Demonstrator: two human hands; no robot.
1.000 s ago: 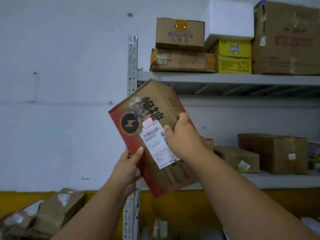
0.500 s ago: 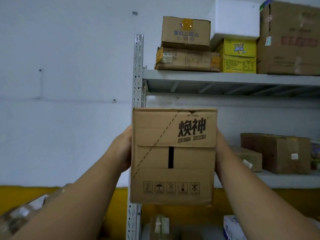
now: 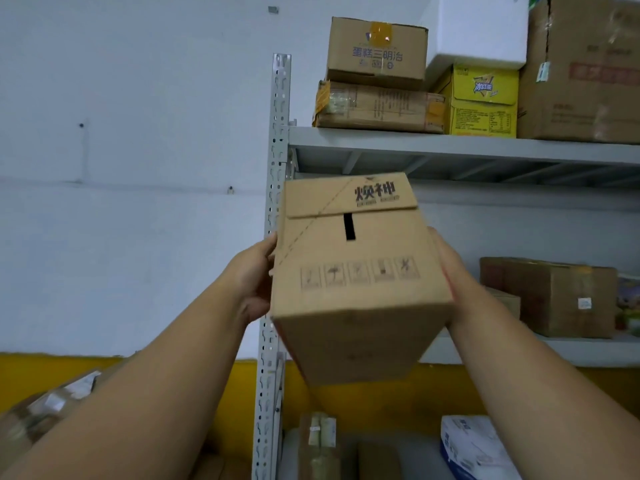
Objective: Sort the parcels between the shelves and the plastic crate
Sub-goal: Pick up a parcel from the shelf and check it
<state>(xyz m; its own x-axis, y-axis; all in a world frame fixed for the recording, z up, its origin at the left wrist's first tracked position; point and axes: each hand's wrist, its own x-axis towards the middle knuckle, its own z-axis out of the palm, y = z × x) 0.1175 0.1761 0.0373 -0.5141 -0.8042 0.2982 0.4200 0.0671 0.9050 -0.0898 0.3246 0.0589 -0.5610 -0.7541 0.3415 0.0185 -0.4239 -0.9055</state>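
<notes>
A plain brown cardboard parcel [image 3: 356,271], printed with bold black characters and a row of handling symbols, is held up in the air in front of a grey metal shelving unit, tipped so its far end rises toward the gap between two shelves and its near end points back at the viewer. The left hand [image 3: 254,275] presses against its left side and the right hand [image 3: 450,278] against its right side, squeezing it between them; how far the fingers wrap around cannot be seen. This two-sided clamp probably keeps the box steady while it is aimed at the middle shelf [image 3: 571,351], where a taped brown box [image 3: 554,296] already sits to the right, leaving free space at the left end. The upper shelf [image 3: 450,145] carries stacked cartons, a yellow box [image 3: 481,102] and a white foam box [image 3: 485,29]. The slotted upright post [image 3: 275,168] stands just left of the parcel. More parcels [image 3: 52,410] lie low at far left.
</notes>
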